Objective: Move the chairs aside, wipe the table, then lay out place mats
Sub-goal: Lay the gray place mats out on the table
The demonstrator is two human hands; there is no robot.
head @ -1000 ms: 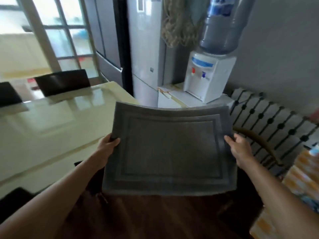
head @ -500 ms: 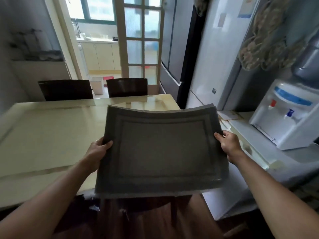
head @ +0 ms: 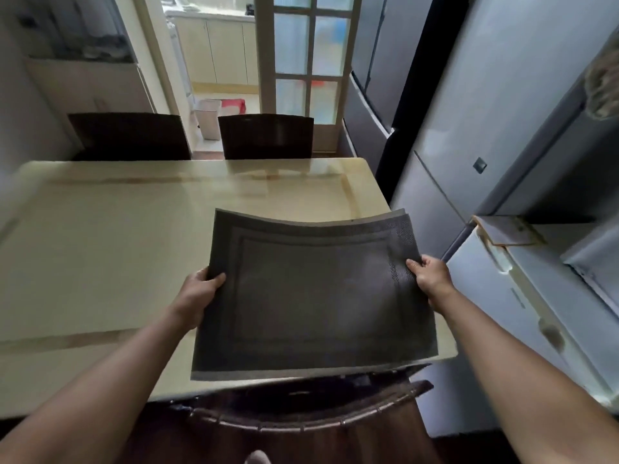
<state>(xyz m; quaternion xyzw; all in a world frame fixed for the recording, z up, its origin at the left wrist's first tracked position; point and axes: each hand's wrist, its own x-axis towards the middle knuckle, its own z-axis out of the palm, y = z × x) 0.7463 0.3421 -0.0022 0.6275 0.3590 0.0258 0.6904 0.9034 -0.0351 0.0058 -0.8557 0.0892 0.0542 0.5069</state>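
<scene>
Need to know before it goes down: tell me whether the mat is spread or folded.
Spread. The mat shows its whole bordered face, sagging between the left hand and right hand above the table. Extra edges at its far right corner suggest a stack.

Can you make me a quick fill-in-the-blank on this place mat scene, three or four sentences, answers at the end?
1. The grey place mat is held by ____ hands.
2. The left hand grips the mat's ____ edge.
3. Across the table, ____ dark chair backs show.
4. The mat's far edge curves ____.

Answers: both; left; two; upward
</scene>
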